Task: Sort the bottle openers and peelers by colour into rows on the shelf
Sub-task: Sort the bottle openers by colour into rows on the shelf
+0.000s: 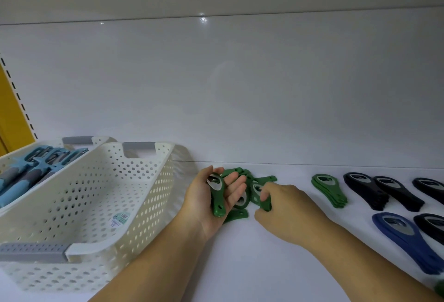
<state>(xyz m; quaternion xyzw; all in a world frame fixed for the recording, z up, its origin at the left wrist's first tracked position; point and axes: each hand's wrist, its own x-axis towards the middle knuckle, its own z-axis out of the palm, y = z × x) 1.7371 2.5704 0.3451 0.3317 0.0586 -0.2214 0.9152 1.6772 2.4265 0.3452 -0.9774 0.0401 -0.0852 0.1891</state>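
Observation:
My left hand (pixel 211 203) lies palm up on the white shelf (pixel 240 265) and holds a green bottle opener (pixel 217 196). Just right of it, my right hand (pixel 283 208) pinches another green opener (pixel 258 196) from a loose heap of green openers (pixel 242 174). Further right lies a neat stack of green openers (pixel 329 190). Black openers (pixel 382 191) lie beyond that in stacks. A blue stack of openers (pixel 406 239) lies nearer the front edge.
An empty white perforated basket (pixel 79 208) with grey handles stands at the left, touching my left wrist. Behind it a second basket (pixel 14 157) holds blue and grey peelers (pixel 36 169). The shelf's white back wall (pixel 240 85) rises close behind.

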